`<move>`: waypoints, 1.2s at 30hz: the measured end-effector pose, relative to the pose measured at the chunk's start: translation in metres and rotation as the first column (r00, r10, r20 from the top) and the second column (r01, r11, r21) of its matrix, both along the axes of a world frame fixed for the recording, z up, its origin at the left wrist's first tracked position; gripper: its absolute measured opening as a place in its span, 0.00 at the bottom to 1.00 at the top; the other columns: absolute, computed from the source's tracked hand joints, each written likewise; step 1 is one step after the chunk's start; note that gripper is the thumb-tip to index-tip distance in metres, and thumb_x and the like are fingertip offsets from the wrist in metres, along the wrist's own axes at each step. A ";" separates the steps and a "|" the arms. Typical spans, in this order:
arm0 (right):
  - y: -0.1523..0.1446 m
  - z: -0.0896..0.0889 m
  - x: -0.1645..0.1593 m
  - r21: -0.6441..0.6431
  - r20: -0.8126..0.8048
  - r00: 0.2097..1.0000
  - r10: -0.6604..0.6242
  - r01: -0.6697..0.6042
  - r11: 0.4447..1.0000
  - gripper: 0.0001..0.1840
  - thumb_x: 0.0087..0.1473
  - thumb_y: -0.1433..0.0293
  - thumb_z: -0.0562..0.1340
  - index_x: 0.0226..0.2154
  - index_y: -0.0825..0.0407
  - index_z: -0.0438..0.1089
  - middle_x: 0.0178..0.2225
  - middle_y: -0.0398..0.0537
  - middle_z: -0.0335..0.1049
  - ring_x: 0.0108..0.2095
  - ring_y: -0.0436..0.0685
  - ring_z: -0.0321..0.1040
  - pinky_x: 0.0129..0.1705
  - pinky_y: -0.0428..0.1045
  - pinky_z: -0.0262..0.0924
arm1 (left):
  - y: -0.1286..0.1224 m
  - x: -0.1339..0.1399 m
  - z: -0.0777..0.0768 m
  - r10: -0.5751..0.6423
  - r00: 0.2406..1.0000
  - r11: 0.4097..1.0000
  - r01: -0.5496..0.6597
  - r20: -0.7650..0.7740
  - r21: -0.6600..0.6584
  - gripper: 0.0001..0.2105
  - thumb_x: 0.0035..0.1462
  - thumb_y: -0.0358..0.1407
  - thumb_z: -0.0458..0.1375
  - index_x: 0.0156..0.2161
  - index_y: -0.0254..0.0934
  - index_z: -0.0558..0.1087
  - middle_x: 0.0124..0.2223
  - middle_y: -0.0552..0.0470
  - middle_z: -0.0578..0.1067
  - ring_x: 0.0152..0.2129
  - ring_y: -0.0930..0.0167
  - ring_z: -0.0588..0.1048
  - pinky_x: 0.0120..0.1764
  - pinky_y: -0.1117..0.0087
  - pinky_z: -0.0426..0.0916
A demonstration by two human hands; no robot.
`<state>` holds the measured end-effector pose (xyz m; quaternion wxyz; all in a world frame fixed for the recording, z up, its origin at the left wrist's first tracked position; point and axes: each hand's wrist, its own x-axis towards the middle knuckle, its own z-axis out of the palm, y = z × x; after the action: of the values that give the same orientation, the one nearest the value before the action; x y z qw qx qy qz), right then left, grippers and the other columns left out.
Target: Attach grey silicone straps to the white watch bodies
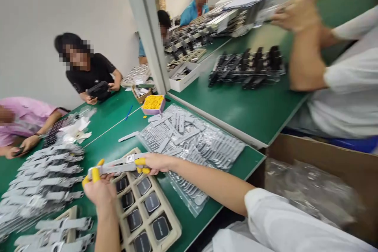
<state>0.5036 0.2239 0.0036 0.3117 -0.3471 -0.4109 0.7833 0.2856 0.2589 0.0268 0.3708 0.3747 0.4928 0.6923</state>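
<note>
The premises are consistent with a small-parts assembly workshop: several people point(91, 73) work along long green-topped tables point(248, 114). Left of the beige compartmented tray point(176, 226) of dark square cases point(161, 228) lie rows of light-grey straps point(47, 171); beyond it are a heap of loose grey straps point(189, 134) and a small purple box point(151, 111) of yellow pieces point(152, 102).
</note>
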 end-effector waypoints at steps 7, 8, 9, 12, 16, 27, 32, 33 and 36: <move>0.003 0.000 0.005 0.128 -0.106 0.972 -0.210 0.223 0.966 0.14 0.61 0.60 0.66 0.35 0.52 0.65 0.21 0.36 0.65 0.14 0.43 0.50 0.16 0.40 0.43 | -0.004 0.022 -0.023 -0.356 0.916 0.917 0.304 -0.183 -0.260 0.22 0.46 0.45 0.68 0.44 0.36 0.72 0.37 0.50 0.81 0.25 0.69 0.78 0.25 0.71 0.71; 0.001 0.001 0.005 0.150 -0.120 0.972 -0.200 0.216 0.965 0.14 0.60 0.60 0.67 0.36 0.52 0.65 0.22 0.36 0.66 0.15 0.43 0.51 0.16 0.40 0.44 | -0.006 0.025 -0.027 -0.418 0.880 0.889 0.344 -0.227 -0.301 0.24 0.46 0.47 0.68 0.46 0.36 0.73 0.37 0.50 0.81 0.25 0.68 0.78 0.26 0.70 0.72; -0.001 0.003 0.004 0.162 -0.127 0.976 -0.179 0.199 0.967 0.14 0.59 0.61 0.68 0.37 0.52 0.65 0.22 0.36 0.66 0.15 0.43 0.52 0.17 0.40 0.45 | -0.007 0.027 -0.030 -0.461 0.843 0.870 0.367 -0.278 -0.330 0.24 0.46 0.48 0.68 0.46 0.36 0.74 0.36 0.49 0.81 0.26 0.67 0.78 0.27 0.69 0.73; -0.006 0.009 0.005 0.156 -0.130 0.983 -0.130 0.150 0.976 0.13 0.59 0.63 0.68 0.38 0.52 0.66 0.22 0.36 0.66 0.16 0.43 0.54 0.17 0.41 0.45 | -0.008 0.026 -0.040 -0.499 0.739 0.863 0.378 -0.453 -0.334 0.21 0.47 0.48 0.66 0.42 0.35 0.76 0.31 0.50 0.80 0.25 0.65 0.77 0.31 0.64 0.75; -0.008 0.013 0.006 0.131 -0.108 0.984 -0.140 0.154 0.979 0.11 0.58 0.65 0.68 0.38 0.52 0.67 0.21 0.35 0.64 0.15 0.44 0.53 0.16 0.41 0.44 | -0.008 0.021 -0.047 -0.478 0.619 0.865 0.456 -0.624 -0.211 0.17 0.54 0.45 0.60 0.45 0.36 0.78 0.33 0.49 0.79 0.31 0.63 0.79 0.38 0.60 0.77; -0.009 -0.003 -0.001 0.121 -0.146 0.978 -0.149 0.167 0.978 0.16 0.54 0.57 0.68 0.32 0.51 0.66 0.15 0.33 0.61 0.13 0.44 0.48 0.14 0.41 0.41 | -0.019 0.023 -0.041 -0.459 0.472 0.781 0.618 -0.753 -0.090 0.21 0.64 0.30 0.53 0.59 0.42 0.74 0.58 0.43 0.77 0.57 0.61 0.75 0.63 0.52 0.67; -0.010 -0.001 0.001 0.136 -0.150 0.977 -0.152 0.173 0.976 0.22 0.50 0.52 0.70 0.32 0.51 0.66 0.15 0.35 0.64 0.13 0.45 0.51 0.15 0.42 0.43 | -0.024 0.025 -0.039 -0.468 0.484 0.784 0.614 -0.740 -0.094 0.21 0.64 0.29 0.53 0.59 0.42 0.74 0.59 0.43 0.77 0.58 0.61 0.74 0.63 0.53 0.67; -0.011 -0.001 0.001 0.140 -0.140 0.983 -0.122 0.142 0.980 0.22 0.50 0.52 0.71 0.31 0.51 0.65 0.15 0.35 0.64 0.14 0.45 0.51 0.15 0.42 0.44 | -0.025 0.025 -0.039 -0.466 0.475 0.778 0.622 -0.746 -0.090 0.21 0.63 0.28 0.53 0.59 0.42 0.74 0.60 0.43 0.77 0.58 0.61 0.74 0.63 0.53 0.66; -0.013 -0.001 0.000 0.148 -0.105 0.993 -0.059 0.074 0.986 0.22 0.49 0.52 0.70 0.31 0.51 0.66 0.15 0.36 0.64 0.14 0.45 0.53 0.15 0.42 0.45 | -0.027 0.026 -0.038 -0.462 0.449 0.765 0.638 -0.765 -0.087 0.23 0.61 0.27 0.53 0.59 0.42 0.75 0.59 0.44 0.77 0.58 0.61 0.74 0.63 0.52 0.66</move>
<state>0.5037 0.2110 0.0028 0.3835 -0.2962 -0.4413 0.7553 0.3115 0.2322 -0.0114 0.2957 0.8013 0.3728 0.3625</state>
